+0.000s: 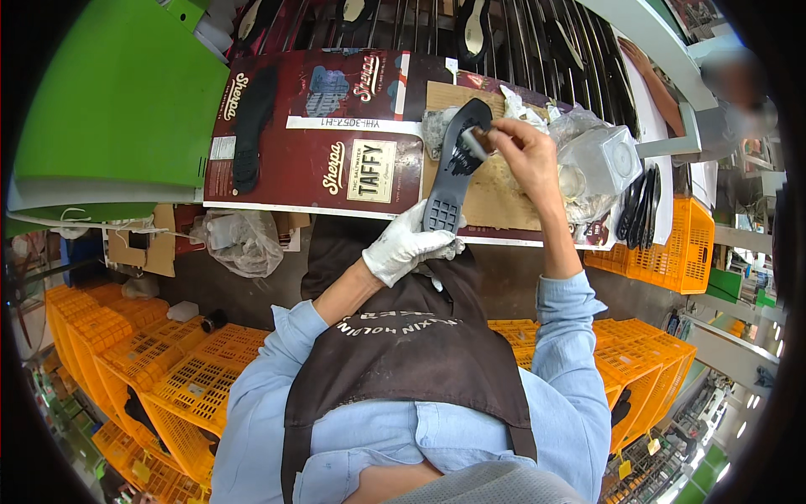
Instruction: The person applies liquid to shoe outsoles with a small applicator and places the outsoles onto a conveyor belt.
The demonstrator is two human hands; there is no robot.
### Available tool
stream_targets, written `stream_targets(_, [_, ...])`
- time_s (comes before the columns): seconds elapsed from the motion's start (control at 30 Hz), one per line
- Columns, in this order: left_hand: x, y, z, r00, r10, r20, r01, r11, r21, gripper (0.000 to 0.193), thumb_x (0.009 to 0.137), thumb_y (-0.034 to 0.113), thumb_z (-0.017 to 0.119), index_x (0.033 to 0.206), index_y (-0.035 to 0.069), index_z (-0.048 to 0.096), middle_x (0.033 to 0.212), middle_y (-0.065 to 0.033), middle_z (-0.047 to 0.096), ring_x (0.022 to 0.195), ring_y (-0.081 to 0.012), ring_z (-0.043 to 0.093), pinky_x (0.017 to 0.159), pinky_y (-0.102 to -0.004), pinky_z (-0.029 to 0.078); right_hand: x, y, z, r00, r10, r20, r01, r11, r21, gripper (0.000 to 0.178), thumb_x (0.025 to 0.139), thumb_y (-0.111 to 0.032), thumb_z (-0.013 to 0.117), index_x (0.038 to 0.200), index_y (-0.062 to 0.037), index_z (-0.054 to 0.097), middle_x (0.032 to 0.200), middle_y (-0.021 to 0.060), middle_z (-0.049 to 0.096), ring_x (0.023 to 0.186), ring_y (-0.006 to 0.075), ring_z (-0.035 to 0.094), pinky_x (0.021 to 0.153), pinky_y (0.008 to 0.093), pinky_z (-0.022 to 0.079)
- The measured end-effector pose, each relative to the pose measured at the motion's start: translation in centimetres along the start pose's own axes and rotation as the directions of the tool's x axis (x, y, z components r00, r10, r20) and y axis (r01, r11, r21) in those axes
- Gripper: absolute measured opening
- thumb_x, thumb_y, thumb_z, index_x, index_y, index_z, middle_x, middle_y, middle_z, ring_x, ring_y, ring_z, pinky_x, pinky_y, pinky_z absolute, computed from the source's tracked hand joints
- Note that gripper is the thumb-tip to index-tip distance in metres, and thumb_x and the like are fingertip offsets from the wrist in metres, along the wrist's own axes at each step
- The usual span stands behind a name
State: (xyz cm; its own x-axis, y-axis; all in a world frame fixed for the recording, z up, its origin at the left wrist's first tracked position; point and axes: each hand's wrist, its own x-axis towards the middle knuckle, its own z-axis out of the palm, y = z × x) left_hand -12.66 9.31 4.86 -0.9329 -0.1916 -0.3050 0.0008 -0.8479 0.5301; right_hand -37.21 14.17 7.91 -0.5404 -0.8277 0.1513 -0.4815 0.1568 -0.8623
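My left hand, in a white glove, is closed around the heel end of a dark grey shoe sole. The sole is tilted up over the front edge of the bench, its toe end pointing away from me, with square recesses showing at the heel. A glossy, wet-looking black patch covers part of its forefoot. Bare, my right hand pinches a small brush whose pale end is against or just over that patch. Slight blur hides the brush's exact shape. Under the sole's far half lies stained cardboard.
A black sole lies on the maroon printed board to the left. Several soles rest on the metal rollers behind. At right are a clear plastic container, stacked black soles and another person's arm. Orange crates stand around me.
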Motion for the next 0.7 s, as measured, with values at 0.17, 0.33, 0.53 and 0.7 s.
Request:
stream_targets(0.17, [-0.2,0.4,-0.4,1.0,-0.002,0.017,0.002,1.0,0.01,0.053,0.084,0.009,0.067,0.13,0.001,0.042,0.114,-0.0118,0.058,0.091,-0.0197,0.065,0.076,-0.0281,0.055,2.8,3.6,-2.1,0.979,0.006,-0.204,-0.041,0.985,-0.17,0.022,0.082,-0.011,0.069,0.1,0.0007,0.069,0.083,0.011,0.071,0.069,0.0124,0.065,0.064,0.025,0.051])
stream_targets(0.33, [-0.5,0.7,-0.3,1.0,0.014,-0.001,-0.014,0.999,-0.035,0.051,0.083,0.008,0.067,0.128,0.001,0.043,0.112,-0.0114,0.059,0.092,-0.0195,0.065,0.077,-0.0281,0.055,3.4,2.3,-1.0,0.996,-0.075,-0.056,0.059,0.97,-0.237,0.022,0.083,-0.012,0.068,0.1,0.0018,0.069,0.083,0.0113,0.071,0.071,0.0104,0.064,0.066,0.024,0.051])
stream_targets(0.53, [-0.8,0.8,-0.7,1.0,0.013,0.012,-0.013,1.0,-0.017,0.053,0.081,0.008,0.067,0.128,0.002,0.043,0.115,-0.0119,0.059,0.085,-0.0173,0.064,0.068,-0.0258,0.052,5.4,2.5,-1.8,0.997,0.011,-0.076,-0.027,0.976,-0.217,0.021,0.082,-0.013,0.067,0.098,0.0008,0.07,0.083,0.0123,0.071,0.073,0.016,0.067,0.067,0.0281,0.052])
stream_targets(0.7, [-1.2,1.0,-1.1,1.0,0.003,-0.014,-0.003,1.0,-0.019,0.057,0.079,0.009,0.069,0.129,0.001,0.042,0.115,-0.0122,0.059,0.084,-0.0173,0.065,0.067,-0.0248,0.052,7.8,3.0,-2.5,0.995,0.061,-0.076,-0.082,0.947,-0.31,0.022,0.084,-0.009,0.066,0.102,0.0034,0.068,0.082,0.0081,0.07,0.073,0.0108,0.063,0.069,0.0246,0.051])
